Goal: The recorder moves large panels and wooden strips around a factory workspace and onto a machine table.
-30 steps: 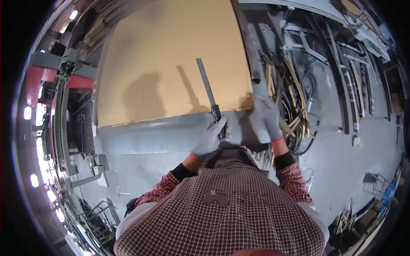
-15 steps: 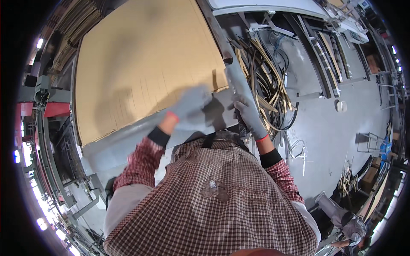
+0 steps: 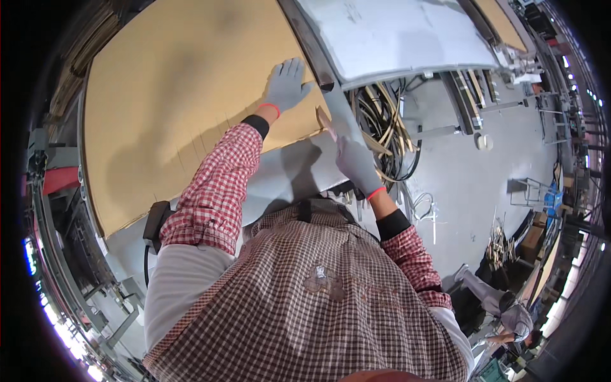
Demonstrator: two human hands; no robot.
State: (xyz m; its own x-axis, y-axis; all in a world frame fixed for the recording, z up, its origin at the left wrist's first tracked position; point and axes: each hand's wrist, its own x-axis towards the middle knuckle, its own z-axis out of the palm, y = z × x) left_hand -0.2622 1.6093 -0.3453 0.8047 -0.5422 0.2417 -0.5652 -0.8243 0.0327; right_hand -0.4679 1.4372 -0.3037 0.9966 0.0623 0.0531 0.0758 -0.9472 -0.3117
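My left hand (image 3: 286, 84), in a grey glove with a red cuff edge, lies flat with fingers spread on a large tan cardboard sheet (image 3: 210, 70), close to its right edge. My right hand (image 3: 358, 162), gloved the same way, is closed around what looks like a knife (image 3: 328, 126). Its thin blade points up and left, toward the near right corner of the cardboard. The handle is hidden in the fist. Several short slits or lines run across the near part of the sheet. Under the cardboard, a grey table surface (image 3: 270, 181) shows along the near side.
A dark metal rail (image 3: 305, 41) runs along the cardboard's right side, with a white-topped table (image 3: 394, 35) beyond. Tangled black and tan strips (image 3: 385, 121) lie to the right, below table height. A co-worker (image 3: 503, 309) bends over at the lower right. Stacked cardboard (image 3: 86, 48) stands far left.
My left hand has moved forward and come to rest flat on the cardboard. My right hand has left my waist, and a blade now sticks out of it toward the sheet's corner.
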